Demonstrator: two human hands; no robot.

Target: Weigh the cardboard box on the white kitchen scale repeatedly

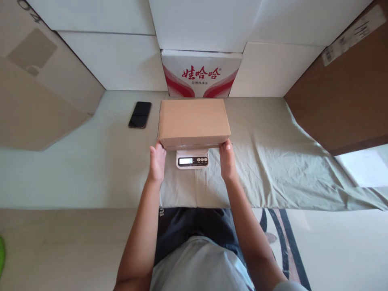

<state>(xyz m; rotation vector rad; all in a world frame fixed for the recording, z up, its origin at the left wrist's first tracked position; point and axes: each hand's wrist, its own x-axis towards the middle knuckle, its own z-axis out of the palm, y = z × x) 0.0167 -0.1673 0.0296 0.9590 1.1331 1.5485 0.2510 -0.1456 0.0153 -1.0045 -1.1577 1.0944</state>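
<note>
- Here, the box, a plain brown carton with its flaps shut, sits on the scale, covering its platform and leaving only the front panel showing.
- The left hand is at the box's near left corner, fingertips touching the lower edge; its grip is loose, fingers pointing forward against the carton and not wrapped round it.
- The right hand mirrors it at the box's near right corner, fingertips on the lower edge, its grip likewise loose and resting on the carton rather than clenched.
- The scale is white, with a lit display and 3 small round buttons to the display's right; the reading is too small to make out.
- Box and scale stand on a pale green cloth spread over the tabletop; the cloth lies under the box and runs off to its right, rumpled there.
- A dark phone lies flat on the tabletop, left of the box and apart from it.
- Just behind the box stands a white carton with red characters, close to its far edge.
- White panels line the back beyond the box.
- A tan cardboard sheet leans far left of the box, and a darker brown carton stands far right of it.
</note>
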